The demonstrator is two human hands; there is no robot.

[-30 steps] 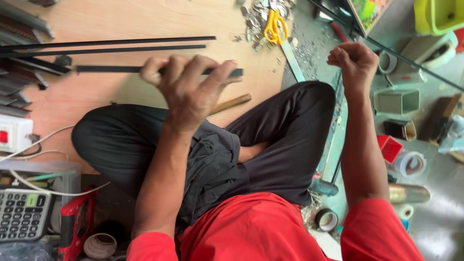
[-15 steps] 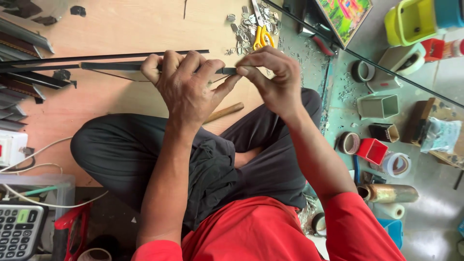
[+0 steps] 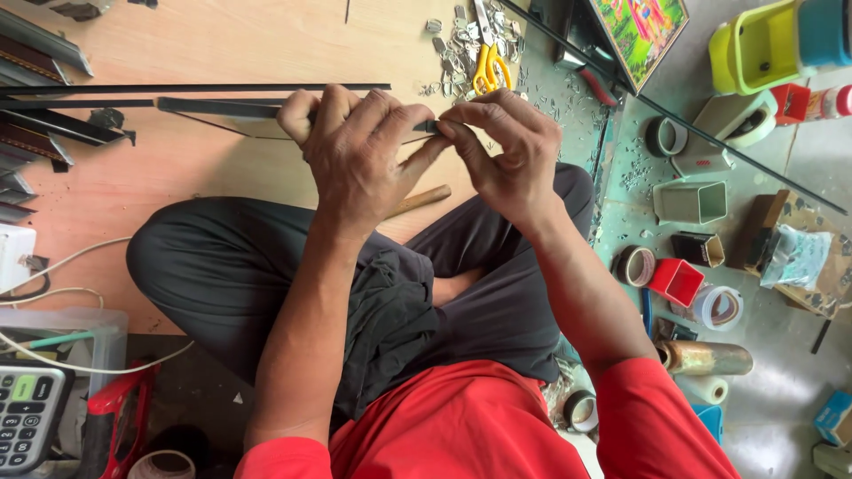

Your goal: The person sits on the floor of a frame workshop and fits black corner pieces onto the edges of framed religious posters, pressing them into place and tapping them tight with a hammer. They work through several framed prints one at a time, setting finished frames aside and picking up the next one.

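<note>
left hand (image 3: 359, 160) was closed around a thin black frame strip (image 3: 222, 108) at upper centre of the frame, the strip running out toward the left edge. right hand (image 3: 506, 155) was pinched together on the strip's right end, fingertips touching the left thumb. both hands sat above the crossed legs. yellow-handled scissors (image 3: 488, 71) lay among metal scraps at top centre; a wooden handle (image 3: 422, 200) showed just below the hands.
</note>
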